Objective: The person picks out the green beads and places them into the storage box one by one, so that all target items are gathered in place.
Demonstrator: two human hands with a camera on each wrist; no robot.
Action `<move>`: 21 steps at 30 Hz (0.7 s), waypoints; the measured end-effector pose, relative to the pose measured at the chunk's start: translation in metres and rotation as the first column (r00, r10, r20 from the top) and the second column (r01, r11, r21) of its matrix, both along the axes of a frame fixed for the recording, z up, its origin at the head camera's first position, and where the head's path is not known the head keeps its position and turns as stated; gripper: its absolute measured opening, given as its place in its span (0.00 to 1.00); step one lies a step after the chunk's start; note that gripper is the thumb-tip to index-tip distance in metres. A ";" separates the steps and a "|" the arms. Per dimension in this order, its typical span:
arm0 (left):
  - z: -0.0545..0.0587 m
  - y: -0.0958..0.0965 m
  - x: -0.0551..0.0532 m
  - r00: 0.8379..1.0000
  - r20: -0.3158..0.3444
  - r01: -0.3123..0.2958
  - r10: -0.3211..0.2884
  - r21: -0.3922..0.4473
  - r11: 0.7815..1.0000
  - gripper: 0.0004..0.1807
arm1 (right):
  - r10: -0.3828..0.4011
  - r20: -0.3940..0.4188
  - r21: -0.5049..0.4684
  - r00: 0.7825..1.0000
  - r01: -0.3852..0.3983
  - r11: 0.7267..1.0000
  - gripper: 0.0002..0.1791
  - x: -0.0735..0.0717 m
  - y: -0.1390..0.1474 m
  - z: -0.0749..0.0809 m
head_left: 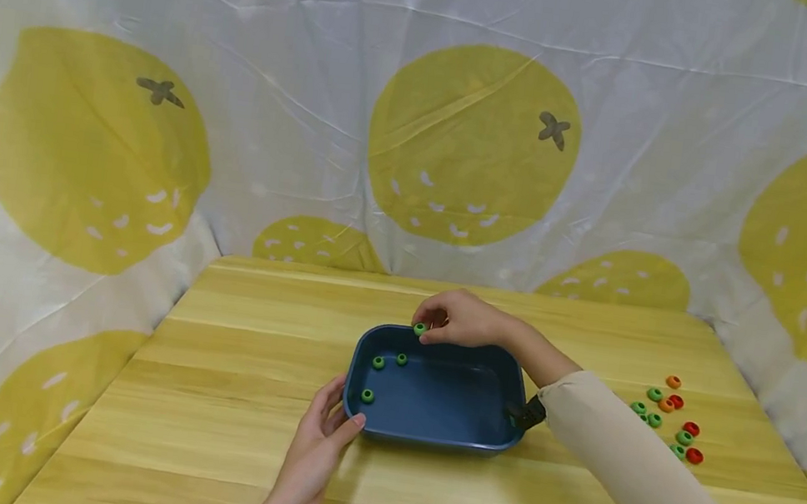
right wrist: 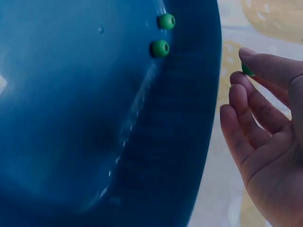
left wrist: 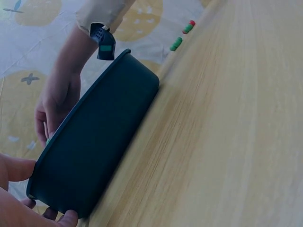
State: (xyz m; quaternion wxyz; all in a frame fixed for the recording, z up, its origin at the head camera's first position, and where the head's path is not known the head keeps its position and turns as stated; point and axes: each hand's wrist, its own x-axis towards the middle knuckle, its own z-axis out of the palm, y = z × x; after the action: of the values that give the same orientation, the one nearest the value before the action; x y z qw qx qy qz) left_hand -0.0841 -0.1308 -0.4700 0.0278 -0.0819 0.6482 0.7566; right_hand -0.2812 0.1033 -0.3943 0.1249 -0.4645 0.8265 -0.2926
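Note:
A dark blue rectangular tub point(head_left: 436, 441) with rounded corners stands on the table. Its near left corner is gripped by my left hand point(head_left: 319, 435), thumb at the rim and fingers along the outer wall. Between thumb and fingertip, my right hand point(head_left: 466, 320) pinches a green bead point(head_left: 420, 330) over the tub's far rim; in the right wrist view the fingers mostly hide this bead point(right wrist: 247, 70). Three green beads lie inside on the left part of the tub floor, one green bead point(head_left: 367, 396) nearest my left hand and another green bead point(head_left: 401, 359) farther back.
Loose green, orange and red beads, among them a red bead point(head_left: 694, 456) and an orange bead point(head_left: 673, 382), lie scattered on the right of the wooden table point(head_left: 219, 397). Behind hangs a white cloth point(head_left: 300, 105) with yellow fruit prints. My right forearm crosses beside the tub's right end.

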 end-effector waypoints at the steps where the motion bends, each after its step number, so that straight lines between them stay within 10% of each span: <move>1: 0.000 0.000 0.000 1.000 -0.001 0.002 -0.002 0.001 1.000 0.37 | 0.006 -0.005 -0.001 1.000 -0.006 1.000 0.13 0.000 -0.003 0.001; 21: 0.000 -0.002 0.000 1.000 0.007 0.006 -0.006 -0.009 1.000 0.37 | 0.031 0.021 0.004 0.999 -0.031 1.000 0.14 -0.002 -0.025 0.006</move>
State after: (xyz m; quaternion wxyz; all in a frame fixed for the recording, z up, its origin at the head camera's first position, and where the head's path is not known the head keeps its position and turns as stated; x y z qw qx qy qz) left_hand -0.0843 -0.1325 -0.4700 0.0319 -0.0829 0.6516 0.7534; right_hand -0.2836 0.0785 -0.3883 0.1392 -0.4739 0.8184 -0.2938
